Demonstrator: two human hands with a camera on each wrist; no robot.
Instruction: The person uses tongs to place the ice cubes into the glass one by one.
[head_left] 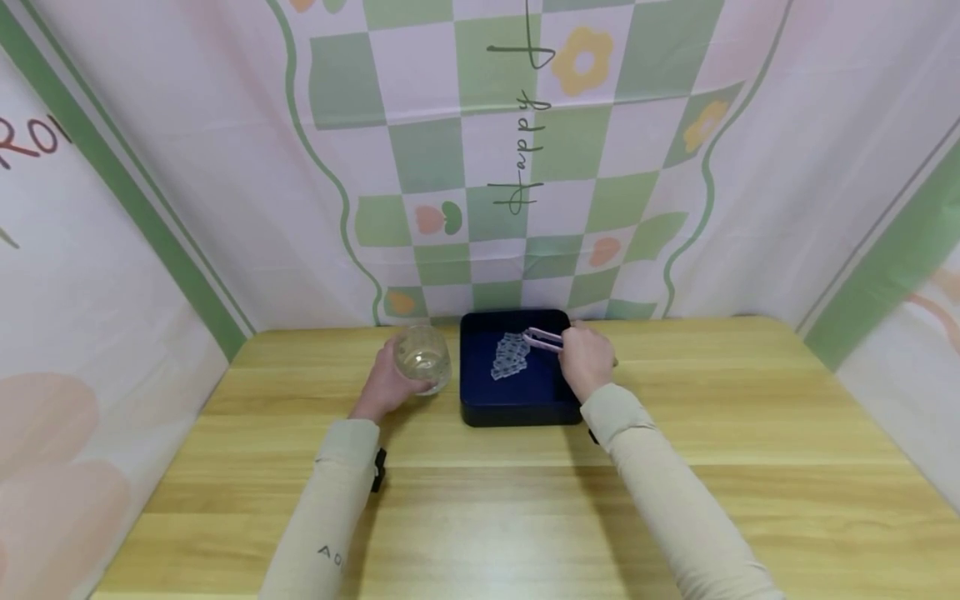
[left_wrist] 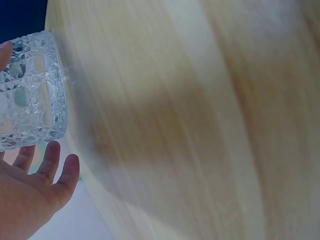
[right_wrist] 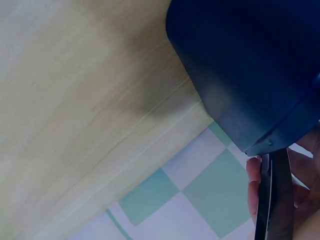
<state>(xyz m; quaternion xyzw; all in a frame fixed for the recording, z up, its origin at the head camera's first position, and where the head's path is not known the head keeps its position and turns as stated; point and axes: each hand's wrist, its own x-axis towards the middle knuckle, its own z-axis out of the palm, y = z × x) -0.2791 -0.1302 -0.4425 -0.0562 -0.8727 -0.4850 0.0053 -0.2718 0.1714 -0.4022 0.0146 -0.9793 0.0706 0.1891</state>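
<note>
My left hand (head_left: 386, 385) holds a clear glass (head_left: 422, 358) just left of the dark blue tray (head_left: 517, 404). The left wrist view shows the cut pattern on the glass (left_wrist: 32, 92), with the thumb on one side and fingertips (left_wrist: 51, 155) on the other. In the tray lies a cluster of small clear pieces (head_left: 508, 360), possibly ice cubes. Over the tray's right side, my right hand (head_left: 588, 360) grips a pair of tongs (head_left: 543, 340), whose tips are at the pieces' upper right. In the right wrist view, the tongs' dark handle (right_wrist: 275, 200) sits between the fingers.
Everything stands near the back edge of a wooden table (head_left: 487, 517). Behind it hangs a cloth (head_left: 495, 150) with green and white checks. Both forearms reach across the table from the front.
</note>
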